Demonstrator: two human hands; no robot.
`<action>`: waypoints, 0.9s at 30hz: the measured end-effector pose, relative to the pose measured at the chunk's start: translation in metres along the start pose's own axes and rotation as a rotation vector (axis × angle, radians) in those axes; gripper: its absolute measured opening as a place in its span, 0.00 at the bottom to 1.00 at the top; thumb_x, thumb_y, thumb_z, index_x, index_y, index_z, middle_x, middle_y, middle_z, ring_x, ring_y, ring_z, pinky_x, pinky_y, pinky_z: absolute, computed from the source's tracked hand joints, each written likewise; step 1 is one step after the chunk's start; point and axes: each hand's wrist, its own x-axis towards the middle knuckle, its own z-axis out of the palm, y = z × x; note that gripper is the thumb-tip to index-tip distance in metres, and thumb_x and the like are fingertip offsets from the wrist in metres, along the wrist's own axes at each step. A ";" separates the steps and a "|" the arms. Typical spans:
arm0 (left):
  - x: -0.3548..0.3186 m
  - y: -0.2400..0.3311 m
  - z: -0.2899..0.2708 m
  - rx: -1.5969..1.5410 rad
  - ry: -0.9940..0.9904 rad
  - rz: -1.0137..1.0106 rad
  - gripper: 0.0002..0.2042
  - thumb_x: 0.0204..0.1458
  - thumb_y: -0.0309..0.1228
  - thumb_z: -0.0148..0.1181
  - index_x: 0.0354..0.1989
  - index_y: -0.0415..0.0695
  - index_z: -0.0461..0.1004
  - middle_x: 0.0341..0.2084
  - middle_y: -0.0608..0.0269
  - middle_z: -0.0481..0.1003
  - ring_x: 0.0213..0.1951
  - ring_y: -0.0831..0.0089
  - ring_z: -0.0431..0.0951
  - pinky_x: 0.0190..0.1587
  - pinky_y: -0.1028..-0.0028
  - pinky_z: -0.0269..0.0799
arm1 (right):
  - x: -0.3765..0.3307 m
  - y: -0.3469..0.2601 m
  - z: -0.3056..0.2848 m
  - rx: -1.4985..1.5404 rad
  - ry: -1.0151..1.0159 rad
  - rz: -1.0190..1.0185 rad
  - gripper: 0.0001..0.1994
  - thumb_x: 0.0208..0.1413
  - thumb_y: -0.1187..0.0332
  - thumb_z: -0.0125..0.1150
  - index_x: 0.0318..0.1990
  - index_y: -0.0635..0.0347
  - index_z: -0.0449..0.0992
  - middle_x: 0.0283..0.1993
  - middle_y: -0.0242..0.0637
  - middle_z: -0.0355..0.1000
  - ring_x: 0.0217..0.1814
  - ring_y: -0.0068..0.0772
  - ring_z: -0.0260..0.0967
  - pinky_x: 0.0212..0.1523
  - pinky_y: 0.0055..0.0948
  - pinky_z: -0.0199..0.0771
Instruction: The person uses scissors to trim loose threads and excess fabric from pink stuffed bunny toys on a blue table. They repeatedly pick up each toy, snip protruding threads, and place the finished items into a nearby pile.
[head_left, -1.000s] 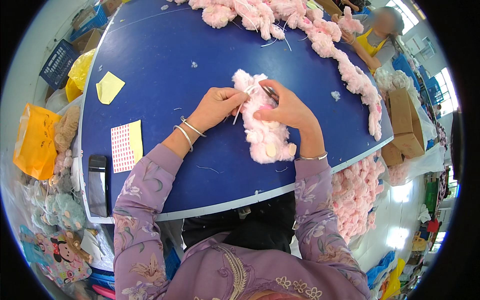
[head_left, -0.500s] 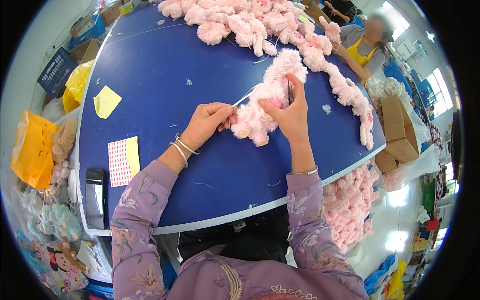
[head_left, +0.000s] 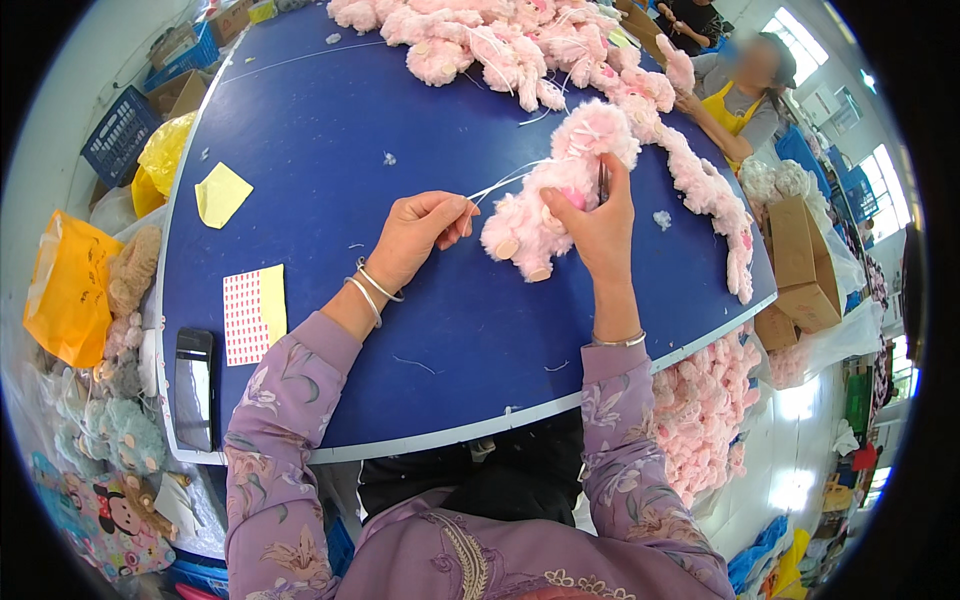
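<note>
Pinching a thin white thread (head_left: 505, 182), the left hand (head_left: 425, 232) is pulling it taut — the right hand (head_left: 592, 222) is gripping a fluffy pink plush toy (head_left: 560, 190) mid-frame over the blue table (head_left: 300, 130).

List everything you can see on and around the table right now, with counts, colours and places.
Round blue table: one, fills the centre.
Fluffy pink plush toy: one, pink, held above the table's right half.
White thread: one strand, runs from the left hand to the toy.
Heap of pink plush toys: many, along the far and right edge.
Yellow paper scrap: one, left part of the table.
Red-and-white sticker sheet: one, near left edge.
Black phone: one, near left corner.
Orange plastic bag: one, left of the table.
Cardboard boxes: a few, brown, right.
Left hand: pinches the thread.
Right hand: grips the toy.
</note>
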 end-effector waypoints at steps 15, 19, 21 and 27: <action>0.003 0.001 0.002 -0.039 -0.023 0.087 0.12 0.61 0.32 0.51 0.28 0.42 0.76 0.31 0.66 0.74 0.29 0.83 0.70 0.30 0.82 0.65 | -0.001 0.003 -0.002 0.048 -0.078 0.013 0.42 0.36 0.57 0.78 0.57 0.72 0.63 0.54 0.55 0.69 0.58 0.45 0.68 0.58 0.34 0.67; 0.006 0.030 0.013 0.025 0.023 0.226 0.12 0.61 0.31 0.51 0.30 0.40 0.78 0.39 0.66 0.73 0.31 0.83 0.69 0.31 0.83 0.65 | -0.001 -0.003 -0.003 0.038 -0.193 0.039 0.42 0.35 0.57 0.77 0.57 0.72 0.64 0.52 0.55 0.70 0.58 0.46 0.68 0.57 0.35 0.67; 0.002 0.042 0.021 0.094 0.058 0.290 0.12 0.61 0.31 0.51 0.32 0.39 0.78 0.38 0.67 0.74 0.30 0.84 0.68 0.30 0.84 0.64 | -0.002 -0.005 -0.003 0.031 -0.262 0.049 0.41 0.36 0.56 0.77 0.56 0.71 0.65 0.52 0.55 0.70 0.57 0.46 0.69 0.57 0.36 0.67; -0.022 0.056 0.029 0.091 0.093 0.194 0.12 0.61 0.32 0.51 0.33 0.38 0.78 0.25 0.69 0.74 0.22 0.86 0.67 0.23 0.84 0.60 | -0.006 -0.008 -0.001 -0.036 -0.447 0.105 0.37 0.39 0.53 0.73 0.54 0.71 0.69 0.54 0.56 0.71 0.57 0.48 0.70 0.56 0.36 0.68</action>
